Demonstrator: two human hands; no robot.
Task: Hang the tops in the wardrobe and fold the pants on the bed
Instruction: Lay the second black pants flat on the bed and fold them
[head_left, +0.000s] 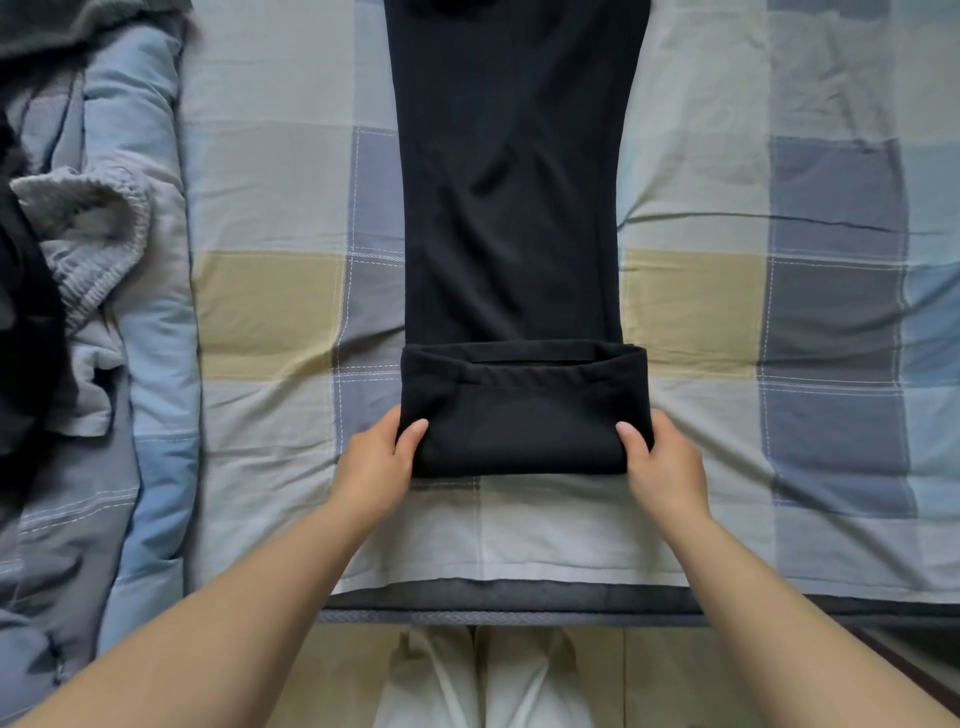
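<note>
Black pants (511, 208) lie lengthwise on the checked bedsheet (270, 301), stretching away from me to the top of the view. Their near end is folded over into a thick band (519, 415). My left hand (382, 460) grips the band's left edge, thumb on top and fingers underneath. My right hand (660, 462) grips the right edge the same way. The far end of the pants is cut off by the frame.
A rumpled blue-grey quilt (145, 312) runs along the left side of the bed, with a grey ribbed garment (98, 244) and dark clothes (26, 322) piled on it. The mattress edge (519, 603) is just in front of my legs.
</note>
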